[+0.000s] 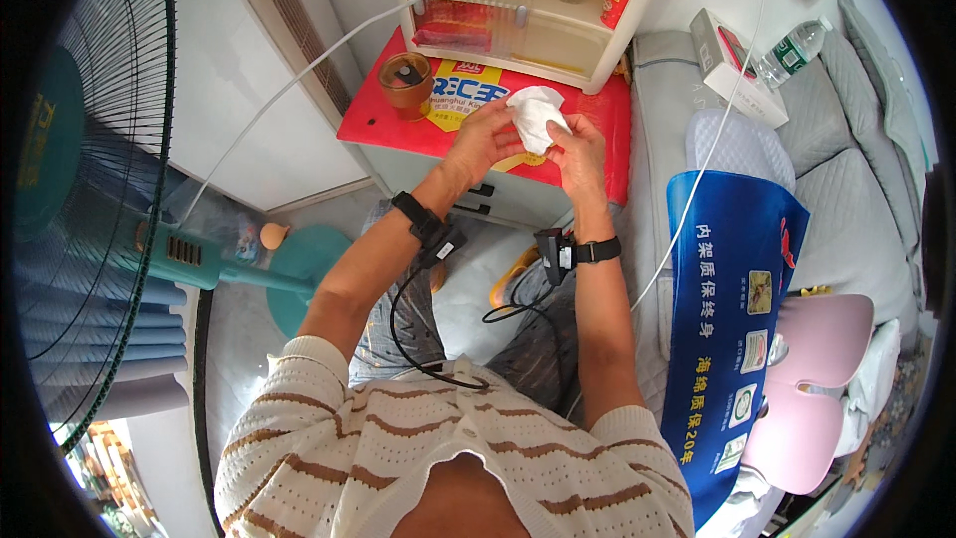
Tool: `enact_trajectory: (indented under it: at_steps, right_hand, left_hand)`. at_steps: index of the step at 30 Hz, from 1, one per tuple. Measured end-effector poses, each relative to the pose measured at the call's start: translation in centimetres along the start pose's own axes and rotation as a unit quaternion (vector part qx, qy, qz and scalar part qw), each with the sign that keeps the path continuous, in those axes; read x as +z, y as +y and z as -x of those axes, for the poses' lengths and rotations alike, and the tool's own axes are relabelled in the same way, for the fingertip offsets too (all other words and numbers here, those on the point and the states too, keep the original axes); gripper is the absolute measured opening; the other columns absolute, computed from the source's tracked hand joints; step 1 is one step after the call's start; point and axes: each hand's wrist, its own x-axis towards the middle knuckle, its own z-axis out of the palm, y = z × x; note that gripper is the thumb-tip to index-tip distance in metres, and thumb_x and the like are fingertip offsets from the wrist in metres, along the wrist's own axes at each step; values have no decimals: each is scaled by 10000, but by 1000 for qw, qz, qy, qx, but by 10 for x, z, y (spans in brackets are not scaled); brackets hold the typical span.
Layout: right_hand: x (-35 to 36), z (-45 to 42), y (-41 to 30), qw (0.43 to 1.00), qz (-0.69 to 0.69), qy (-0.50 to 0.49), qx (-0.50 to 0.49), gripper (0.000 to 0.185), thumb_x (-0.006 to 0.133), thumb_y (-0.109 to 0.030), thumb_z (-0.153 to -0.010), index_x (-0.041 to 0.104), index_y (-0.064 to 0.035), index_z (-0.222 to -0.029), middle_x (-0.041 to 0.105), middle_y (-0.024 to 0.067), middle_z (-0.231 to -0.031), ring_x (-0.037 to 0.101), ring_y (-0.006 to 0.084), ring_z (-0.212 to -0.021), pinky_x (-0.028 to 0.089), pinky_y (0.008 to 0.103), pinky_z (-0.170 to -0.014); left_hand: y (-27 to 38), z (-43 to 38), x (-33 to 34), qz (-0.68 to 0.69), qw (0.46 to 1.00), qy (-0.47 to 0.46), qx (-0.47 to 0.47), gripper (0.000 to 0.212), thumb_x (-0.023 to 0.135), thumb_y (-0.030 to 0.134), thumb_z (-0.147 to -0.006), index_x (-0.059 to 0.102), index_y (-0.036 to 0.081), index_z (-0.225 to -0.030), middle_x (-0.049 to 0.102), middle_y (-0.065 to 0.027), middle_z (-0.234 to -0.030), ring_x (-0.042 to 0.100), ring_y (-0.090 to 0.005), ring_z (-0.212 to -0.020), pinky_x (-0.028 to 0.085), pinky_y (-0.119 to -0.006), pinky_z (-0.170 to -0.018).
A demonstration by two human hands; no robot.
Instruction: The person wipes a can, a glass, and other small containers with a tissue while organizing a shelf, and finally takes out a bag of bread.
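A crumpled white tissue (534,118) is held up between both hands, above the front part of a red printed cover (616,157) on a small cabinet. My left hand (482,136) grips its left edge with the fingertips. On the other side, my right hand (579,148) pinches the tissue's lower right part, thumb on top. Both wrists wear black straps with small cabled devices. Beyond the left hand, a brown cup (405,90) with a dark object at its top stands on the cover.
A cream display case (605,63) stands behind the tissue. At left is a green floor fan (179,258); a white cable (314,63) crosses above. The grey sofa (661,119) at right bears a box (736,78), a plastic bottle (795,52), a blue printed sheet (691,269) and a pink cushioned item (803,418).
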Motion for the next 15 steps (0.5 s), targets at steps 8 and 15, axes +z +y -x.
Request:
enact_trajectory:
  at_steps: [8, 15]
  right_hand:
    - [-35, -20, 14, 974, -224, -17, 9, 229, 549, -241, -890, 555, -50, -1016, 600, 88, -1044, 572, 244, -971, 486, 437, -784]
    - [-41, -23, 36, 945, -269, -138, 125, 444, 453, -296, -943, 421, -15, -1284, 518, 144, -1248, 516, 332, -1125, 451, 506, -899]
  left_hand:
    - [-24, -30, 14, 63, 994, -81, 42, 313, 585, 34, -857, 491, 10, -1155, 592, -122, -1056, 609, -227, -957, 537, -368, -808]
    - [-31, -61, 0, -456, 872, 120, 128, 376, 654, 98, -813, 514, -2, -1148, 624, -132, -958, 622, -212, -866, 513, -304, -725]
